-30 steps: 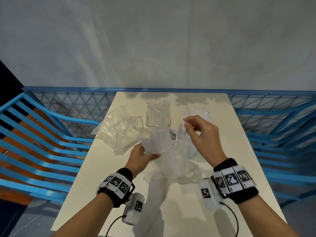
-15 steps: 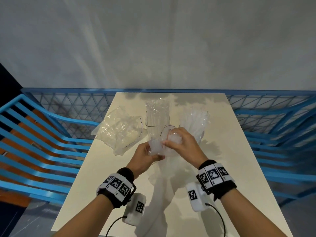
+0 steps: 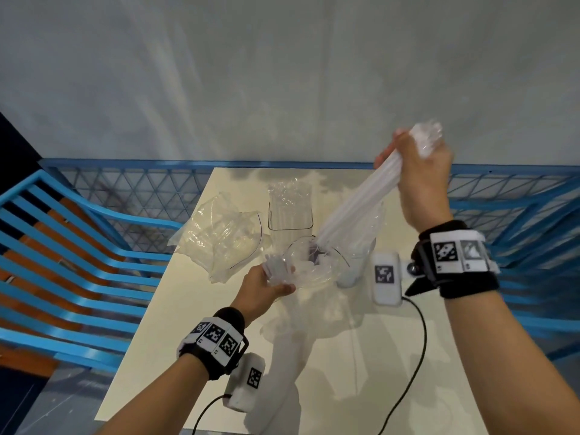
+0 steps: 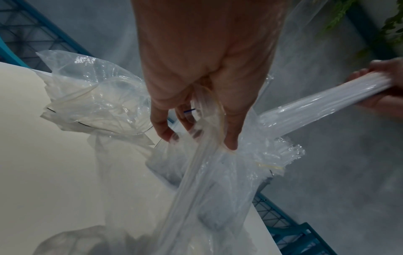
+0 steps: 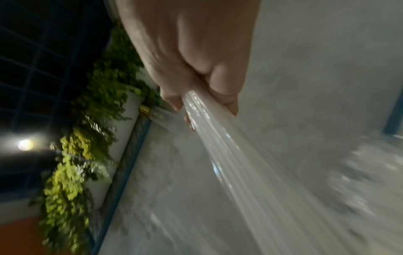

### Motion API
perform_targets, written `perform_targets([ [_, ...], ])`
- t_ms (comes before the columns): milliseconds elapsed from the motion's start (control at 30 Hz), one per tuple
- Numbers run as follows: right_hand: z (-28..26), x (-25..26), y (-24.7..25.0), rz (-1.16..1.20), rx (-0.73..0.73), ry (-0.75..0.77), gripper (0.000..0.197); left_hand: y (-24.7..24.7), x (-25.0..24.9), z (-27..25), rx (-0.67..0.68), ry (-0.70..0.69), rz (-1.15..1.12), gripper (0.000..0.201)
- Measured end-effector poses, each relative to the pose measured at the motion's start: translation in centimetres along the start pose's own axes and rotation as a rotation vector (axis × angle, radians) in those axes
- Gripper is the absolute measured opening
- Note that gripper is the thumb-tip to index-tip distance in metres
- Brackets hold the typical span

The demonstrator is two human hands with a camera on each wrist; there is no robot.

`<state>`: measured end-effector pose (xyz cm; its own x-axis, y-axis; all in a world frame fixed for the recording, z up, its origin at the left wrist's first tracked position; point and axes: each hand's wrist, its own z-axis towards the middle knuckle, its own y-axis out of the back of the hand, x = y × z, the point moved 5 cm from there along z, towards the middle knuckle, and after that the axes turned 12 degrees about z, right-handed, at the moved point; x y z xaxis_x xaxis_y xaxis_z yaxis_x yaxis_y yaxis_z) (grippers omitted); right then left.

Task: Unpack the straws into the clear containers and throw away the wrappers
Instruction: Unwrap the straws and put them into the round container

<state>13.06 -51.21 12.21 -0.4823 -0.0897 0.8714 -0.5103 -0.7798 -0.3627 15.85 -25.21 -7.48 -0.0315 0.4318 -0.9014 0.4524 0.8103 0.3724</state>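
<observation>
My right hand [image 3: 411, 161] is raised high over the table's right side and grips a bundle of clear straws [image 3: 354, 208] near its top end. The bundle slants down-left, its lower end still inside the open mouth of a clear plastic wrapper bag [image 3: 314, 265]. My left hand [image 3: 266, 287] holds that bag by its rim above the table; in the left wrist view its fingers [image 4: 229, 138] pinch the bag's edge [image 4: 196, 163]. A clear container [image 3: 290, 211] with straws stands behind. A second clear container [image 3: 354, 262] is partly hidden behind the bag.
A crumpled clear bag [image 3: 219, 237] lies on the cream table [image 3: 329, 356] at the back left. Blue railing [image 3: 94, 233] surrounds the table on the left, back and right. A grey wall rises behind. Cables hang from my wrist cameras.
My right hand, which met the left at the bag's mouth half a second ago, has risen up and right, drawing the straw bundle out. The left hand stays low, holding the bag.
</observation>
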Motion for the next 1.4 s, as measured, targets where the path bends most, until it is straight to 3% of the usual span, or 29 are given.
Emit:
perform_targets([
  [167,3.4,1.2,0.7,-0.036,-0.045,0.093,0.022,0.5,0.7,0.0,-0.006,0.013,-0.005,0.030],
  [267,2.2,-0.9,-0.1,-0.259,0.101,0.114,0.030,0.5,0.8,0.1,-0.012,0.005,0.015,0.030],
  [400,-1.6,-4.7,-1.8,-0.467,0.359,0.102,0.016,0.4,0.7,0.1,-0.006,-0.002,0.029,0.030],
  [533,-2.4,-6.4,-1.7,-0.478,0.313,0.102,0.019,0.6,0.9,0.2,-0.009,0.007,0.035,0.032],
  [667,-1.4,-8.7,0.1,-0.501,0.123,-0.062,0.026,0.7,1.2,0.2,-0.007,0.016,0.030,0.033],
  [767,-0.8,-11.0,1.4,-0.691,0.194,-0.307,0.039,0.7,1.1,0.2,-0.010,0.008,0.044,0.032],
  [833,-0.6,-10.6,1.3,-0.705,0.254,-0.364,0.054,0.8,0.9,0.2,-0.011,0.003,0.055,0.031],
  [933,-0.1,-6.9,0.3,-0.695,0.272,-0.173,0.061,1.0,0.7,0.3,-0.009,-0.002,0.054,0.030],
  [1033,-1.2,-2.5,-0.5,-0.703,0.215,0.125,0.036,1.1,0.4,0.2,-0.006,-0.012,0.071,0.029],
  [1100,-2.9,-0.8,-1.0,-0.638,0.200,0.212,0.017,1.2,0.5,0.3,-0.012,-0.001,0.088,0.027],
  [1167,-5.3,-1.5,-1.8,-0.571,0.273,0.150,0.012,1.2,0.8,0.4,-0.027,0.016,0.103,0.030],
  [1233,-8.1,-4.7,-2.5,-0.603,0.434,-0.038,0.015,1.2,1.0,0.5,-0.035,0.017,0.126,0.049],
  [1333,-11.8,-11.2,-2.6,-0.740,0.647,-0.382,0.064,1.0,1.1,0.6,-0.036,0.016,0.107,0.056],
  [1400,-13.0,-13.9,-2.6,-0.734,0.661,-0.519,0.089,0.8,0.6,0.4,-0.010,-0.003,0.108,0.051],
])
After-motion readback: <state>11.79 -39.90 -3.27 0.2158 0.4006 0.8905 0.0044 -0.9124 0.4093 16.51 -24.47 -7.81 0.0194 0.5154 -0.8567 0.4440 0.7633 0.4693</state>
